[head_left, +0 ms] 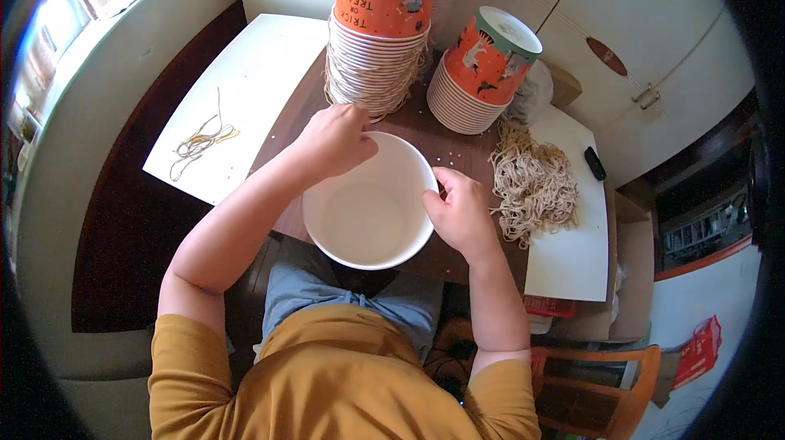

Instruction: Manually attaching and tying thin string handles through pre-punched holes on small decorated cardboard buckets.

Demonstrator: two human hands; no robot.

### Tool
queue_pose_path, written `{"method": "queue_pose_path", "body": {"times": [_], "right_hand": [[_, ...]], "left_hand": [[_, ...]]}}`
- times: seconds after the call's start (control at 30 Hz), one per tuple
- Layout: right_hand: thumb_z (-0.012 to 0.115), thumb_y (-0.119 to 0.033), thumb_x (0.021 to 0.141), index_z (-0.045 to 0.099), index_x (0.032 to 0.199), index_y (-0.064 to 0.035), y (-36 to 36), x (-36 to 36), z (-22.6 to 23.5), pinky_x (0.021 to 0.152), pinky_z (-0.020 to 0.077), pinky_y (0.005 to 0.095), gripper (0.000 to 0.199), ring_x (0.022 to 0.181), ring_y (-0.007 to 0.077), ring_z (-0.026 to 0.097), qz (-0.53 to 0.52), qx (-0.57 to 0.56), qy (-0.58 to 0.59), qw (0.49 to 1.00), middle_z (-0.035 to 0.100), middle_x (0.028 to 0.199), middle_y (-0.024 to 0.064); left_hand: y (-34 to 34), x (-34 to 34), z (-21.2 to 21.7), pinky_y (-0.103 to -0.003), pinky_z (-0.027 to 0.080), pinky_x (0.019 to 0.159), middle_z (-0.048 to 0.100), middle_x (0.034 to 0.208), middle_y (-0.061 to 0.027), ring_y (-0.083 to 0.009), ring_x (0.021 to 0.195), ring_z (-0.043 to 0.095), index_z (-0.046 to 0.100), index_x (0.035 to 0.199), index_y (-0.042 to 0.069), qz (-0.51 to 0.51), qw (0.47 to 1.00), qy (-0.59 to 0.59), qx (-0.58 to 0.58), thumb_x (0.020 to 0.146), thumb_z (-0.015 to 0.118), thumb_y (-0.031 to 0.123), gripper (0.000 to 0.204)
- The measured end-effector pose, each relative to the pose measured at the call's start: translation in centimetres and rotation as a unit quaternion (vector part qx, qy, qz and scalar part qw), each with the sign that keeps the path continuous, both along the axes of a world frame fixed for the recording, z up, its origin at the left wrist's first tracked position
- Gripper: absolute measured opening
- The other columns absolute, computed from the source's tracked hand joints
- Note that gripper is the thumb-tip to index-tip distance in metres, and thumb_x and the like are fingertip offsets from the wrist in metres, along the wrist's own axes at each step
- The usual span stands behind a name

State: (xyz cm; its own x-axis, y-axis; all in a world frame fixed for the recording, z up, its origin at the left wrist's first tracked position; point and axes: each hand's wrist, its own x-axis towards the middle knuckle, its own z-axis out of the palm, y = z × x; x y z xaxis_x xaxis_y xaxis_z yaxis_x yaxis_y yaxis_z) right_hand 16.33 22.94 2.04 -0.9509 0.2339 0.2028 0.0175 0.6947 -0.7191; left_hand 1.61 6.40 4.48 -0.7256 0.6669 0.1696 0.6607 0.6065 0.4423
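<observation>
A white paper bucket [370,211] stands open-side up on the brown table, right in front of me. My left hand [334,139] rests on its far left rim, fingers curled over the edge. On the right rim, my right hand [459,209] grips the wall with the thumb toward the inside. The bucket's inside looks bare. A heap of tan cords [533,182] lies just right of my right hand on a white sheet.
Two tall stacks of orange printed buckets [383,27] [482,68] stand behind. A white board [245,88] at the left carries a few loose cords [200,141]. A small black object [594,163] lies at the right. White cabinet doors are beyond, a wooden chair [605,391] below right.
</observation>
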Motion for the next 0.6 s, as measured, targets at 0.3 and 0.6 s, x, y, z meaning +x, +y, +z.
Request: {"method": "queue_pose_path", "body": {"times": [0.3, 0.6], "right_hand": [[0.056, -0.009, 0.076, 0.064, 0.091, 0.0039, 0.3, 0.0, -0.9, 0.068, 0.0506, 0.0397, 0.021, 0.074, 0.0329, 0.065, 0.002, -0.075, 0.025, 0.997, 0.065, 0.084, 0.0217], [0.059, -0.011, 0.084, 0.064, 0.095, 0.0037, 0.7, 0.5, -0.5, 0.068, 0.0509, 0.0357, 0.02, 0.073, 0.0259, 0.065, 0.004, -0.076, 0.003, 0.997, 0.067, 0.083, 0.0163]], "left_hand": [[-1.1, -0.8, 0.2, -0.031, 0.052, 0.074, 0.069, 0.084, -0.0167, -0.0197, 0.078, 0.066, 0.067, 0.104, -0.003, -0.079, 0.977, -0.189, 0.056, 0.073, 0.055, 0.006, 0.034], [-2.4, -0.7, 0.4, -0.031, 0.051, 0.077, 0.069, 0.091, -0.0137, -0.0178, 0.081, 0.065, 0.067, 0.106, -0.002, -0.053, 0.949, -0.289, 0.115, 0.074, 0.055, 0.005, 0.035]]}}
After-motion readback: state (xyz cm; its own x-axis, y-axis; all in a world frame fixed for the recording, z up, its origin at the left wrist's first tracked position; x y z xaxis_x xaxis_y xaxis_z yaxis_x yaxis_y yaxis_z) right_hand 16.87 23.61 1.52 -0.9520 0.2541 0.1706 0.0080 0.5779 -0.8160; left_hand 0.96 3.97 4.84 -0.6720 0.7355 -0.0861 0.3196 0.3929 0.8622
